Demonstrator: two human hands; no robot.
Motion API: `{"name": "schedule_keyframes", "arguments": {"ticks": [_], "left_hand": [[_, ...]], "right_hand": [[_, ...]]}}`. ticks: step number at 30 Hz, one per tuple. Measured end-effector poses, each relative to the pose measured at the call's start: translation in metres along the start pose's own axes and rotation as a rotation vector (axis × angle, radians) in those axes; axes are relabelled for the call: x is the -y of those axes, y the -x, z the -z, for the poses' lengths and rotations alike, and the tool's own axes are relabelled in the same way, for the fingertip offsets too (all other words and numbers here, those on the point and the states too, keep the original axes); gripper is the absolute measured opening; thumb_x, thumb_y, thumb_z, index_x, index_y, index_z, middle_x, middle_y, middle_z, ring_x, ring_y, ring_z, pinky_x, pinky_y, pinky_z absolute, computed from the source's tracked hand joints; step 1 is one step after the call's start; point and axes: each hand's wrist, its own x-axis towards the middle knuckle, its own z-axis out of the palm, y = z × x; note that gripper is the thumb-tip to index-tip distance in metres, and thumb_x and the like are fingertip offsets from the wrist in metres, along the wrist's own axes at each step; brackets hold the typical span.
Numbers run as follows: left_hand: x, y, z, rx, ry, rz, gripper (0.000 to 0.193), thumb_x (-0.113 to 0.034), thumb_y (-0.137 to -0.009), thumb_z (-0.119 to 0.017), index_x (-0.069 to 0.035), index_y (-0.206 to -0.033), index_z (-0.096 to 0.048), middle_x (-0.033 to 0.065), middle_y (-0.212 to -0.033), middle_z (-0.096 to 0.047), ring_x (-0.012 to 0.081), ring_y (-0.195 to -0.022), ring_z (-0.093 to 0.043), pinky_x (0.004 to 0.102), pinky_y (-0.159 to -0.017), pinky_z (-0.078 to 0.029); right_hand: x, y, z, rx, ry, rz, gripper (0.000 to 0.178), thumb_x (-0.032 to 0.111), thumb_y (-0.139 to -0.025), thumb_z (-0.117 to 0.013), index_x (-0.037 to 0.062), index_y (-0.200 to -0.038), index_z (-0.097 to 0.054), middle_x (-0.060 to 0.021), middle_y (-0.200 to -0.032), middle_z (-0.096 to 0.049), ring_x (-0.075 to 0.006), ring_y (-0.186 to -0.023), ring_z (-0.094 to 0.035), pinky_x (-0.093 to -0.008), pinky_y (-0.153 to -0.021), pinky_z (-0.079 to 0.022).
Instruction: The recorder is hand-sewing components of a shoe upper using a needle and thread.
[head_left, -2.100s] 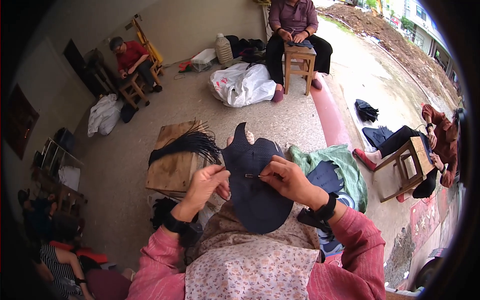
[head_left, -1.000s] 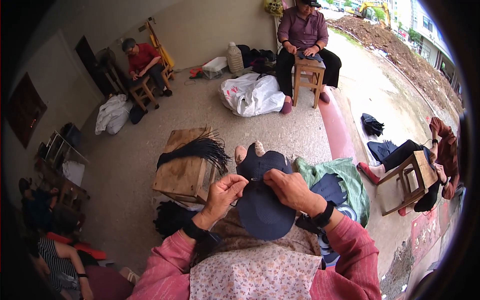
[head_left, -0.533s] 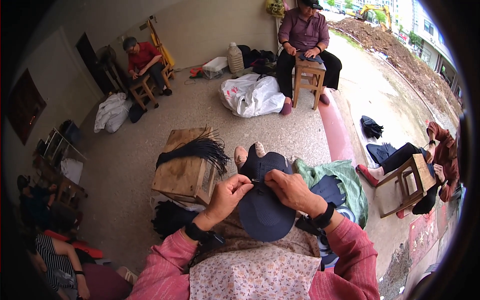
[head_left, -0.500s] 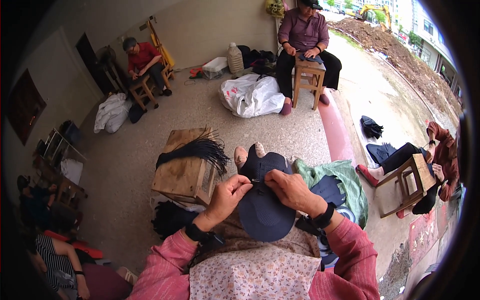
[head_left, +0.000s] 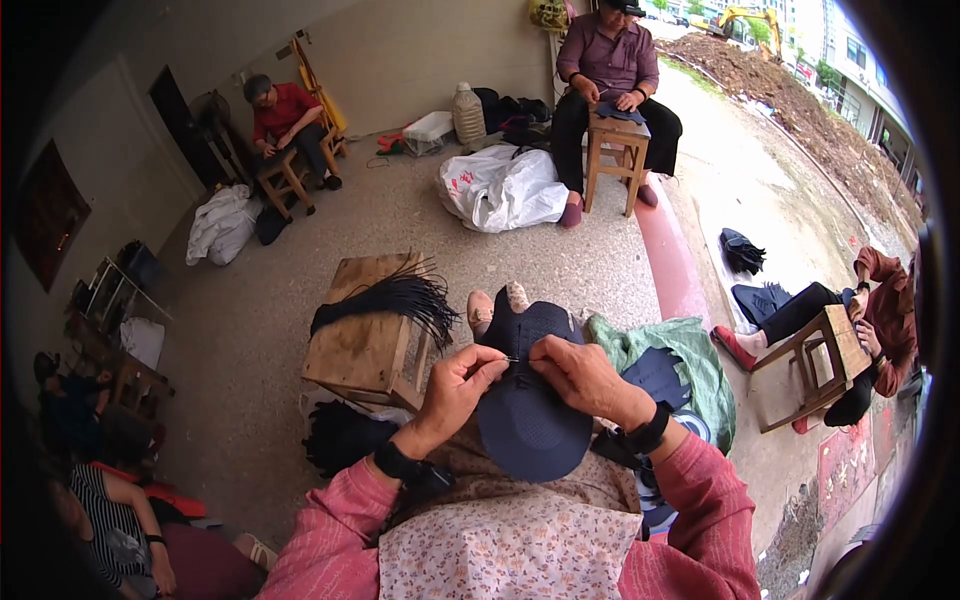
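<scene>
Navy piece: dark fabric form, between the two hands, above the lap and the patterned apron.
Long axis: running away from the wearer, close to straight ahead; broad rounded end toward the body, narrower end toward the feet.
Pin: small metal strip, lying crosswise to that axis, one tip toward each hand.
Left hand: grip with thumb and forefinger together, clamped on the left end of the pin.
Right hand: grip with fingertips together against the navy piece, just beside the pin's other end; what lies between them is hidden.
Bench: low wooden block, ahead and to the left, bearing black cords whose loose ends fan rightward.
Green cloth: crumpled, to the right, with dark cut pieces on it.
White sack: on the floor, beyond the feet, beside a seated co-worker.
</scene>
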Motion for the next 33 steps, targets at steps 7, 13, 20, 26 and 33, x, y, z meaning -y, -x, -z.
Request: {"name": "schedule_keyframes", "arguments": {"ticks": [7, 13, 20, 26, 33], "left_hand": [[-0.01, -0.008, 0.004, 0.167, 0.264, 0.254, 0.019, -0.01, -0.092, -0.065, -0.004, -0.109, -0.062, -0.0021, -0.079, -0.063, 0.0018, -0.066, -0.053, 0.017, -0.057, -0.043], [-0.007, -0.027, 0.016, 0.275, 0.274, 0.297, 0.024, -0.011, -0.093, -0.063, -0.003, -0.115, -0.059, 0.0008, -0.083, -0.064, 0.0063, -0.071, -0.06, 0.0204, -0.065, -0.051], [0.024, -0.041, 0.021, -0.067, 0.347, 0.293, 0.033, -0.022, -0.088, -0.071, -0.005, -0.112, -0.055, 0.0023, -0.103, -0.059, 0.0117, -0.089, -0.06, 0.0281, -0.073, -0.052], [0.034, -0.037, 0.044, 0.037, 0.479, 0.711, 0.046, -0.055, -0.092, -0.056, -0.012, -0.105, -0.058, 0.0012, -0.098, -0.062, 0.0137, -0.09, -0.059, 0.0282, -0.076, -0.048], [0.032, -0.03, 0.059, 0.254, 0.727, 0.699, 0.052, -0.055, -0.094, -0.05, -0.007, -0.11, -0.062, 0.0063, -0.1, -0.067, 0.0175, -0.094, -0.064, 0.0289, -0.078, -0.053]], "right_hand": [[-0.001, 0.0, 0.001, 0.003, -0.009, 0.019, 0.012, 0.013, -0.092, -0.057, 0.0053, -0.1, -0.054, -0.0151, -0.086, -0.064, -0.0361, -0.079, -0.064, -0.0413, -0.065, -0.05], [0.001, 0.001, 0.001, 0.005, 0.01, 0.033, 0.011, 0.012, -0.091, -0.059, 0.0054, -0.099, -0.055, -0.0134, -0.087, -0.064, -0.0365, -0.077, -0.064, -0.042, -0.063, -0.05], [0.0, 0.009, -0.002, -0.043, -0.008, 0.072, 0.007, 0.008, -0.089, -0.059, 0.0045, -0.095, -0.057, -0.0122, -0.088, -0.063, -0.0348, -0.076, -0.064, -0.0405, -0.062, -0.05], [-0.002, 0.013, -0.002, -0.065, -0.047, 0.053, 0.007, 0.005, -0.089, -0.06, 0.0039, -0.095, -0.057, -0.0124, -0.087, -0.063, -0.0338, -0.078, -0.065, -0.0388, -0.064, -0.051], [-0.002, 0.013, -0.001, -0.087, -0.122, 0.028, 0.008, 0.006, -0.089, -0.061, 0.0038, -0.095, -0.057, -0.0133, -0.086, -0.064, -0.0337, -0.078, -0.065, -0.0376, -0.064, -0.05]]}}
